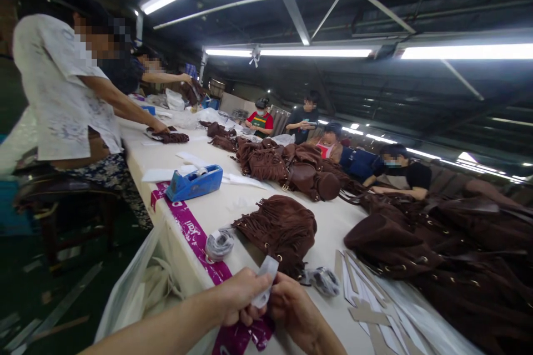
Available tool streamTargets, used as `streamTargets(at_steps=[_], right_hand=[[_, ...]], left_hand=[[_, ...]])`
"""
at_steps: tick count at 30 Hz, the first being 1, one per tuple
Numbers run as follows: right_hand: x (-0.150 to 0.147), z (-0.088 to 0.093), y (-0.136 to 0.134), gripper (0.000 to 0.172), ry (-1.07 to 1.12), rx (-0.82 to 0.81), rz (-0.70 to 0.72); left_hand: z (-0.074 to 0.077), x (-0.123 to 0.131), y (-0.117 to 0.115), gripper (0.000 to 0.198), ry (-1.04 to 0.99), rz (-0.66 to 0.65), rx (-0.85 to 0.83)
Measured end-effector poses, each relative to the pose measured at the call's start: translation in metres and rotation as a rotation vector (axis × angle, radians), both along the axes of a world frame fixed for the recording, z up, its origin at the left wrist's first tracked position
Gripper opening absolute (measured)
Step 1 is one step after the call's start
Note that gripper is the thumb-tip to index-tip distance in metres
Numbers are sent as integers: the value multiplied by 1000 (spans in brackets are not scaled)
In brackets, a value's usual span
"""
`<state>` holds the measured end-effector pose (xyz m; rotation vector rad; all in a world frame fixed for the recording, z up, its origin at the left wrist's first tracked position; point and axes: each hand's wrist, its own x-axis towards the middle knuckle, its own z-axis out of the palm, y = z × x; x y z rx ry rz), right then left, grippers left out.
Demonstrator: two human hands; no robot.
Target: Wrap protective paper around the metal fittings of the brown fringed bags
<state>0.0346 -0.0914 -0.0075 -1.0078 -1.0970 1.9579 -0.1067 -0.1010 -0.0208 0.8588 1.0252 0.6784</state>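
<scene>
My left hand (241,295) is closed on a white strip (267,269), bent into a loop between thumb and fingers. My right hand (295,306) meets it from the other side, its fingertips pinched at the strip's edge. Just beyond both hands lies a brown fringed bag (285,227) on the white table (241,205). A coiled bundle in clear wrap (219,244) sits left of the bag, and a similar wrapped bundle (323,281) lies to its right.
A blue tape dispenser (195,182) stands near the left edge, by a purple printed strip (183,219). Brown bags (287,163) line the middle; more are heaped (441,249) at right. Cardboard and paper pieces (370,310) lie nearer. Several co-workers surround the table, one in white (62,83).
</scene>
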Motion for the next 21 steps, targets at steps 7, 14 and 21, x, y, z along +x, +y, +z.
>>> streamTargets(at_steps=[7, 14, 21], right_hand=[[5, -1, 10, 49, 88, -105, 123], [6, -5, 17, 57, 103, 17, 327], [60, -10, -5, 50, -332, 244, 141]], left_hand=[[5, -15, 7, 51, -299, -238, -296], [-1, -7, -4, 55, -399, -321, -205], [50, -58, -11, 52, 403, -266, 513]])
